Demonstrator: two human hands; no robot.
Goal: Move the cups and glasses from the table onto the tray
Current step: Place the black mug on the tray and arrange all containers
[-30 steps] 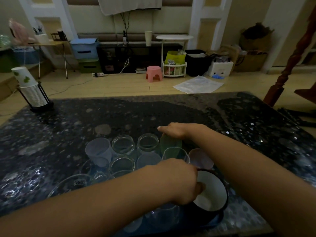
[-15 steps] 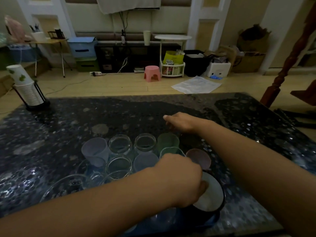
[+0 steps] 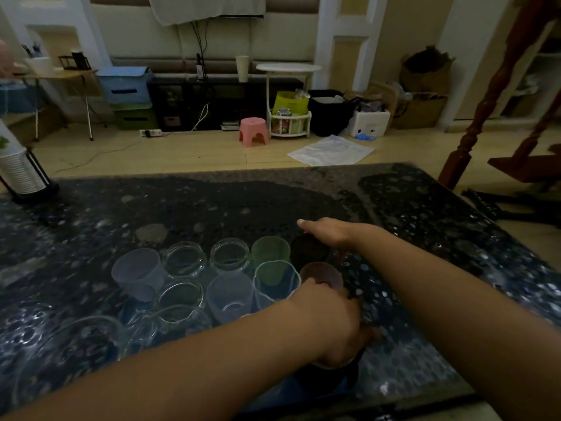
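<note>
Glass and plastic cups are packed tight at the near middle of the dark speckled table (image 3: 212,205); the tray (image 3: 303,393) shows only as a blue strip under them, so you look nearly done.

Your right hand (image 3: 326,233) reaches over a dark cup (image 3: 308,252) at the far-right end of the cluster, fingers extended; grip not visible. Your left hand (image 3: 337,326) curls round a black mug (image 3: 328,378) at the near edge.

Count, roughly:
- 2 clear jars in the back row
- 2 frosted cups
- 1 green cup (image 3: 270,250)
- 1 brownish cup
- about 5 more clear glasses; glare blurs these

Whether any stand off the tray, I cannot tell.
</note>
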